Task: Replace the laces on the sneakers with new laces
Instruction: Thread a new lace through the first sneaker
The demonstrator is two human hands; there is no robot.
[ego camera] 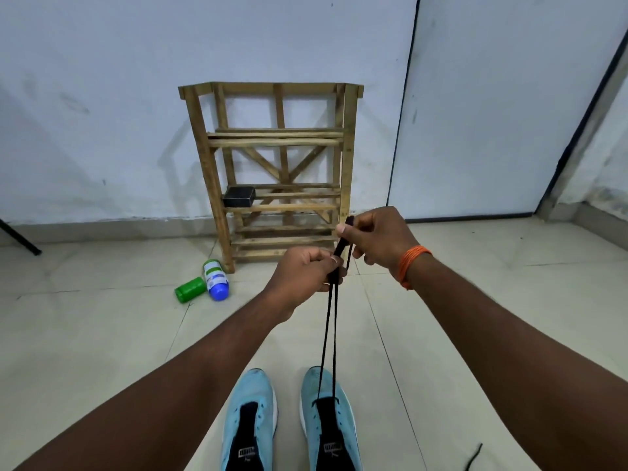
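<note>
Two light-blue sneakers with black tongues stand side by side on the tiled floor at the bottom: the left sneaker (249, 423) has no lace in its eyelets, and the right sneaker (329, 419) has a black lace (329, 341) through its front eyelets. Both strands of that lace rise taut to my hands. My left hand (304, 275) pinches the two strands together. Just above and to its right, my right hand (377, 237), with an orange thread band on the wrist, pinches the lace ends.
A wooden slatted shoe rack (282, 171) stands against the white wall, with a small black box (239, 196) on a shelf. A green bottle (189, 289) and a white-and-blue bottle (216, 280) lie left of it. Another black lace (474, 455) lies at the bottom right.
</note>
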